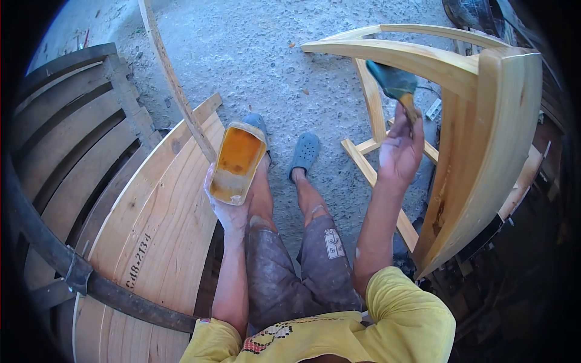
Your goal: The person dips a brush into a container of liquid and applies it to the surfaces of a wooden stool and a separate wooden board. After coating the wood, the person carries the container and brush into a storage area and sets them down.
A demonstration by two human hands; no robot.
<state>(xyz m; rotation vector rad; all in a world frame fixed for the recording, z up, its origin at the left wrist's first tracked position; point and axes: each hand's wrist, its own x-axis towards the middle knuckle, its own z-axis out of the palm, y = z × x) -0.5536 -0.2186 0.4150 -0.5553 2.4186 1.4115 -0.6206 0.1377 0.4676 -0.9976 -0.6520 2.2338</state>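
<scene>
My left hand (230, 213) is wrapped round a shallow plastic tub (229, 183), tilted, with amber liquid (241, 148) in its far part. In my right hand (401, 150) is a paintbrush (394, 83), gripped by its short wooden handle. Its wide, dark green head points away from me and overlaps the lower edge of a curved rail on a pale wooden furniture frame (411, 53). Whether the bristles touch the rail, I cannot tell. White smears mark both hands.
A broad wooden panel (163, 224) with stencilled marks leans at my left beside a dark slatted frame (72, 130). One thin wooden stick (172, 78) rises past the tub. Below are my clogs (305, 154) on rough concrete (272, 60). A white power strip (433, 109) lies behind the brush.
</scene>
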